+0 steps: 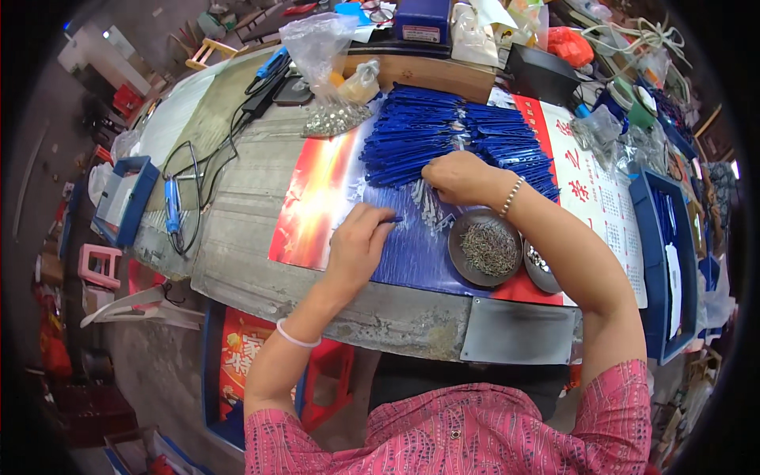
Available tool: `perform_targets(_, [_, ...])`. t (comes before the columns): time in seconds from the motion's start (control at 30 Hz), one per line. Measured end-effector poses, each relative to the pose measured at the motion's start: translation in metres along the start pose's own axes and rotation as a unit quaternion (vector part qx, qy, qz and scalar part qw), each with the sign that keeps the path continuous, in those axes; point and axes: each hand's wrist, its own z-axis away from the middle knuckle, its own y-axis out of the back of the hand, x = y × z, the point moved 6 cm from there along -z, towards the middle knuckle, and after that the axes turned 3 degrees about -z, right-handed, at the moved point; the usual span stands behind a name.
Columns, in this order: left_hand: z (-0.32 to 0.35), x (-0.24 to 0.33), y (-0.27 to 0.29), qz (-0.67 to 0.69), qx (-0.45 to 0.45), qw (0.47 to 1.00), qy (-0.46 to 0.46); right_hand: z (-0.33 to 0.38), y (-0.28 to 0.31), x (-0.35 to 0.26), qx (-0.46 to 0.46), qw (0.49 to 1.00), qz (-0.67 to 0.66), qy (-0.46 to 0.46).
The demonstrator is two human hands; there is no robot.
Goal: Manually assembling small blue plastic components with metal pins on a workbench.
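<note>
My left hand [358, 241] is over the blue part of the printed sheet, thumb and fingers pinched together. A small dark blue piece [397, 219] shows at its fingertips. To the right, my right hand [461, 177] bends over the near edge of a large stack of slim blue strips [408, 131]. Its fingers are curled in, and what they hold, if anything, is hidden. Several slim silvery pieces [427, 210] lie between the hands. A round dark bowl [457, 267] of small metal pins or screws stands just nearer than my right hand, and a second bowl [543, 277] sits partly under my forearm.
A clear bag of small metal parts [336, 119] lies behind my left hand. A blue-handled tool [172, 206] with a cord rests at the left. Blue trays [131, 198] flank the bench, with another tray [653, 301] at right. A wooden box [435, 75] stands behind the stack.
</note>
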Motion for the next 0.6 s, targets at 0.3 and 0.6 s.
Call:
perform_targets(0.3, [0.043, 0.074, 0.022, 0.200, 0.005, 0.977, 0.070, 0.060, 0.058, -0.053, 0.037, 0.950, -0.307, -0.032])
perform_targets(0.6, [0.085, 0.130, -0.030, 0.343, -0.073, 0.935, 0.048, 0.195, 0.069, -0.126, 0.065, 0.788, -0.601, -0.118])
